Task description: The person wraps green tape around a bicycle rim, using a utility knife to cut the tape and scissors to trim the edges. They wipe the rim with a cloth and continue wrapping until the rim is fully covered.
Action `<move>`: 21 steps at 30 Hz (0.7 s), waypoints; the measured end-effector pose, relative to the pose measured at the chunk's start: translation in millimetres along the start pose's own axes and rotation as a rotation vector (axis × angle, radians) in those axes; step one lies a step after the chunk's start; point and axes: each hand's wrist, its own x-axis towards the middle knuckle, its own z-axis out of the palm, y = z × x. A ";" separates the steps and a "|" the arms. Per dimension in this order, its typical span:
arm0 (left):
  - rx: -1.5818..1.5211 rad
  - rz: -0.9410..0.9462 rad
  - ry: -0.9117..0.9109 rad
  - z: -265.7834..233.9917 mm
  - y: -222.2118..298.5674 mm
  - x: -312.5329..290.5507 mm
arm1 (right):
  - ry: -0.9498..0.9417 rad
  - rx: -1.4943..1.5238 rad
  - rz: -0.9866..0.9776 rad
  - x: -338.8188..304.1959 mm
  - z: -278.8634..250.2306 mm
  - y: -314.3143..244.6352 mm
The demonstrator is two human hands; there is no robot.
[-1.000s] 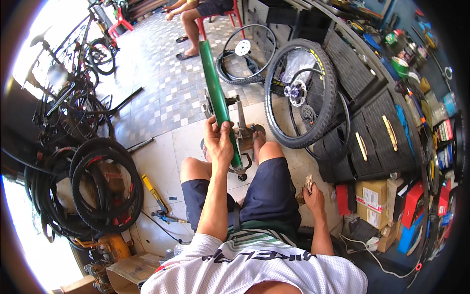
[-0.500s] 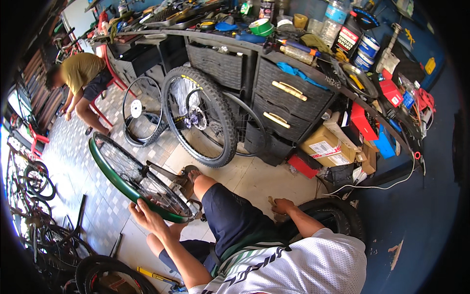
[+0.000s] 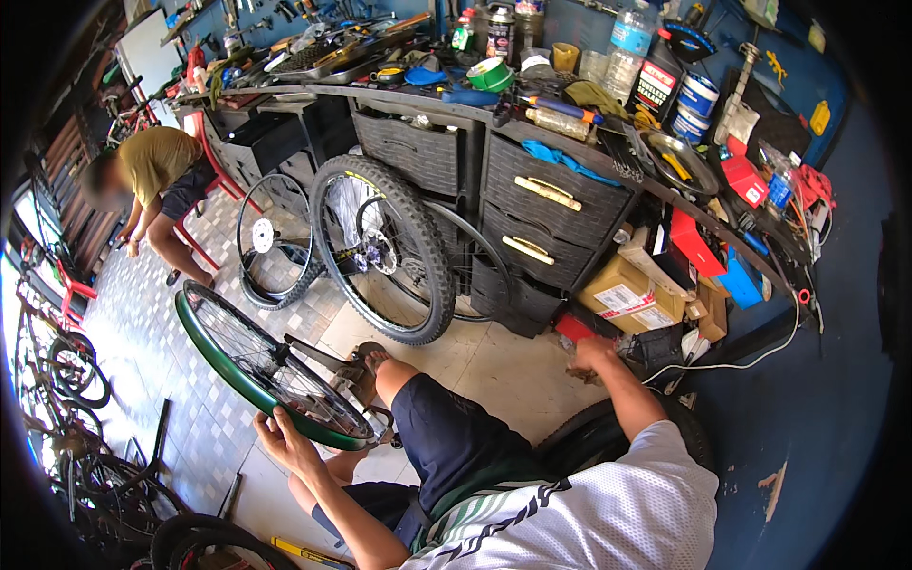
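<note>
Before me a bicycle wheel (image 3: 228,375), with a smooth green band around its rim, leans at a slant on a metal wheel stand (image 3: 353,380) by my foot. My left hand (image 3: 290,445) is at the wheel's near edge, its fingertips on the green band and some fingers stretched out. Low on the right, my right hand (image 3: 597,357) is closed and points down near a red box (image 3: 573,327). Something small and brownish shows at its fingertips, too small to name. A black tyre (image 3: 608,427) lies under my right forearm.
A knobbly-tyred wheel (image 3: 418,285) leans against dark drawers (image 3: 543,214). Cardboard boxes (image 3: 627,290) and a white cable (image 3: 750,359) are at the right. Bottles and tools crowd the workbench (image 3: 332,92). Another person (image 3: 161,166) sits bent over at the far left; bicycles (image 3: 76,408) stand nearer.
My right hand has moved right and farther away, from beside my knee to near the red box. My left hand stays at the green-banded rim. The whole view has shifted slightly.
</note>
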 end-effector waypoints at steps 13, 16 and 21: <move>0.209 -0.014 -0.015 -10.3 24.3 -11.5 | 1.403 0.266 -0.440 -39.7 -448.2 -21.8; 0.248 -0.045 -0.039 -3.5 27.0 -18.1 | 1.547 0.024 -0.431 -7.6 -479.4 14.4; 0.403 -0.024 0.011 3.1 23.4 -17.1 | 1.344 0.108 -0.779 -105.6 -441.0 -16.7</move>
